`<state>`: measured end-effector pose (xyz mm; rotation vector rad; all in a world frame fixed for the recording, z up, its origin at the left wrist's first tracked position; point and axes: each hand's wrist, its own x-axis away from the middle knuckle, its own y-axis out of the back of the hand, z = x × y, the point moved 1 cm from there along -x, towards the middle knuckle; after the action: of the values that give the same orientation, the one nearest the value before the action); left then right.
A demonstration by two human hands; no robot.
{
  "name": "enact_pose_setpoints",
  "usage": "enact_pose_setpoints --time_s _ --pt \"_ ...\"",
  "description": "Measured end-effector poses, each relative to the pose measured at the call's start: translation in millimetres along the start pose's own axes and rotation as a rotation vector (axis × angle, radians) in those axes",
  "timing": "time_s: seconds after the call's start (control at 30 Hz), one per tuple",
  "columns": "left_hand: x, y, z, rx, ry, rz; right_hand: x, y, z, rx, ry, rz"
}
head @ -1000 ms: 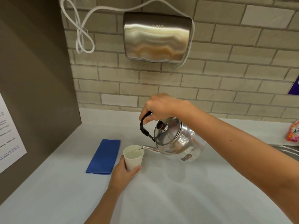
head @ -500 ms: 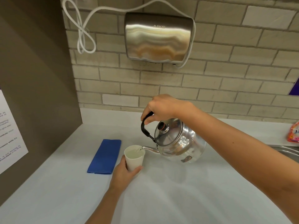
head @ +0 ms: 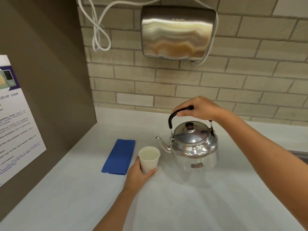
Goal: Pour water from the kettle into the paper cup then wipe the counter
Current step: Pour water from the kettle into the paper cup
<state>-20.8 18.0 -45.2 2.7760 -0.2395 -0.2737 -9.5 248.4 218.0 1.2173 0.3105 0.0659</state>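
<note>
The right hand (head: 200, 108) is gripping the black handle on top of the kettle (head: 194, 145), which is sitting upright on the counter (head: 200, 205), its spout pointing left toward the cup. The left hand (head: 139, 175) is wrapping around the paper cup (head: 148, 158), just left of the kettle and holding water. The cup is probably thin and easy to crush, so a light hold low on its wall suits it. The metal kettle is likely heavy; the handle is the safe grip. Farther left, the folded blue cloth (head: 120, 157) is lying flat, soft and light, easy to pinch up anywhere.
</note>
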Motion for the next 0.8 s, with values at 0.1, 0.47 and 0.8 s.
enact_pose_setpoints --time_s 0.1,0.47,0.8 --pt "0 0 1 0.022 -0.001 -0.010 -9 1 -17 -0.076 -0.028 -0.132" --pt "-2 -1 10 0.056 0.002 0.015 -80 -84 -38 -0.136 -0.138 -0.371" --pt "-3 -2 11 0.029 0.009 0.009 -113 -122 -48 -0.229 -0.163 -0.258"
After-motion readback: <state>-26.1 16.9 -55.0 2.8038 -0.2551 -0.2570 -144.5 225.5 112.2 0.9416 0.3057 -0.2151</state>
